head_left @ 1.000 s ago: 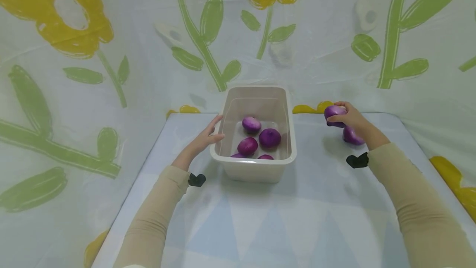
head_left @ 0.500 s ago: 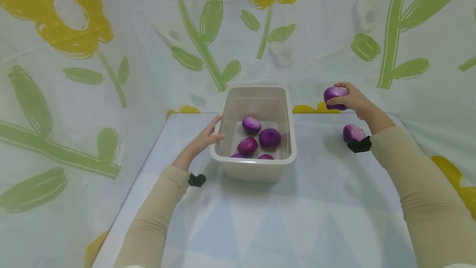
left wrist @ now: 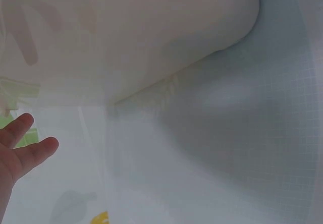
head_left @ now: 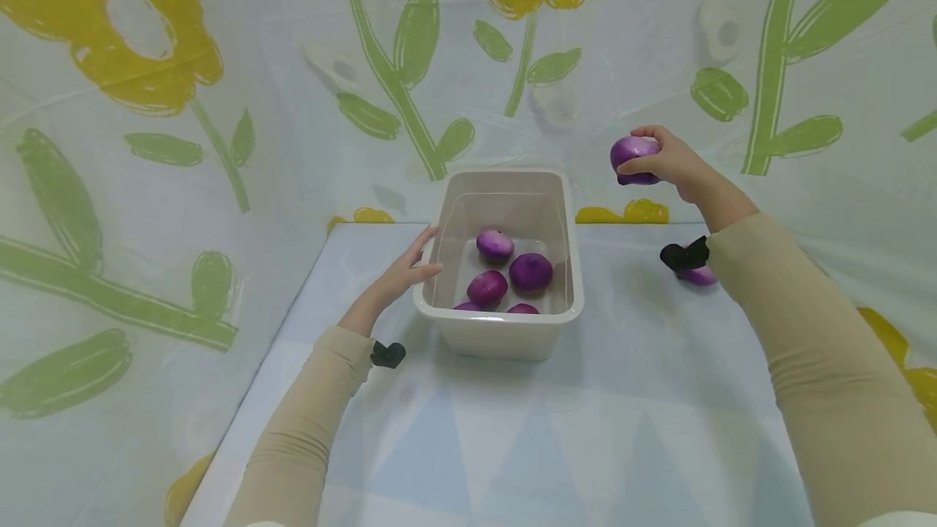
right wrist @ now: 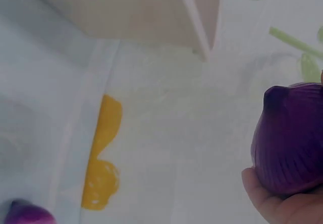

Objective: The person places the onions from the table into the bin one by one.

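Observation:
My right hand (head_left: 675, 163) grips a purple onion (head_left: 634, 159) between thumb and fingers, raised well above the table to the right of the bin. The same onion (right wrist: 288, 138) fills the right edge of the right wrist view, its dark root or stem end pointing up. My left hand (head_left: 398, 273) is at the left rim of the beige plastic bin (head_left: 500, 319), fingers straight and spread. In the left wrist view its fingers (left wrist: 38, 151) show beside the bin wall (left wrist: 151, 27). Several purple onions (head_left: 531, 272) lie inside the bin, two partly hidden by its front wall.
Another purple onion (head_left: 699, 275) lies on the table beneath my right wrist, partly covered by the black wrist strap (head_left: 684, 255). The table (head_left: 542, 446) has a pale blue cloth with triangles. A flower-printed curtain (head_left: 629, 47) stands behind and at both sides.
My right hand has lifted the onion off the far right of the table, up and then leftward toward the bin. The left hand and the bin stay where they were.

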Available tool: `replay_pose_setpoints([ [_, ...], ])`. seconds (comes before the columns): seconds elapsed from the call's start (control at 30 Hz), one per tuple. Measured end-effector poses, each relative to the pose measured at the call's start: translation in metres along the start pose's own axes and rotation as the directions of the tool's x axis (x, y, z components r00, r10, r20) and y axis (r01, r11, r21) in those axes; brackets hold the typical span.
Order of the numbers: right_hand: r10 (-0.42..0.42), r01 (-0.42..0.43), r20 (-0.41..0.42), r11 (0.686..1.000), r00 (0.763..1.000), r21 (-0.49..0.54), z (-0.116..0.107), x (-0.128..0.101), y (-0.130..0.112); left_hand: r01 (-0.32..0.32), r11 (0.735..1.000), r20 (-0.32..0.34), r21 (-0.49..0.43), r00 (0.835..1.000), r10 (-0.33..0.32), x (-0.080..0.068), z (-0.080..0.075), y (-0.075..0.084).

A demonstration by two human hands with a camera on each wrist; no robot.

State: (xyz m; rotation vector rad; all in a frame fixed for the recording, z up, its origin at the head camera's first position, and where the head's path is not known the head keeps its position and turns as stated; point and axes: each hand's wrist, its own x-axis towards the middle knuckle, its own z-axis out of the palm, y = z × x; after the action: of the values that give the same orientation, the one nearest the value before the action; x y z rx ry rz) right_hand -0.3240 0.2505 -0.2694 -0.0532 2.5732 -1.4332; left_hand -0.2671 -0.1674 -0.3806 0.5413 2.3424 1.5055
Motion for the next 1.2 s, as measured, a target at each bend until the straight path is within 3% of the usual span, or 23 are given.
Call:
replay_pose_setpoints([
  [0.33,-0.027,0.027,0.018,0.999,0.999,-0.019,0.033,0.013,-0.040,0.011,1.000,-0.003,0.010,1.000,-0.011,0.000,0.000,0.001],
  [0.7,-0.076,0.076,0.067,0.997,0.995,0.006,0.076,0.025,-0.064,0.006,1.000,-0.006,0.011,1.000,-0.006,0.000,0.000,-0.001],
  [0.97,-0.091,0.085,0.095,0.995,0.991,0.058,0.103,0.031,-0.067,0.013,1.000,-0.031,0.013,0.999,-0.012,0.018,-0.004,-0.036],
  [1.2,-0.132,0.115,0.137,0.986,0.982,0.124,0.128,0.032,-0.066,0.011,1.000,-0.043,0.017,0.999,-0.010,0.018,-0.003,-0.036],
])
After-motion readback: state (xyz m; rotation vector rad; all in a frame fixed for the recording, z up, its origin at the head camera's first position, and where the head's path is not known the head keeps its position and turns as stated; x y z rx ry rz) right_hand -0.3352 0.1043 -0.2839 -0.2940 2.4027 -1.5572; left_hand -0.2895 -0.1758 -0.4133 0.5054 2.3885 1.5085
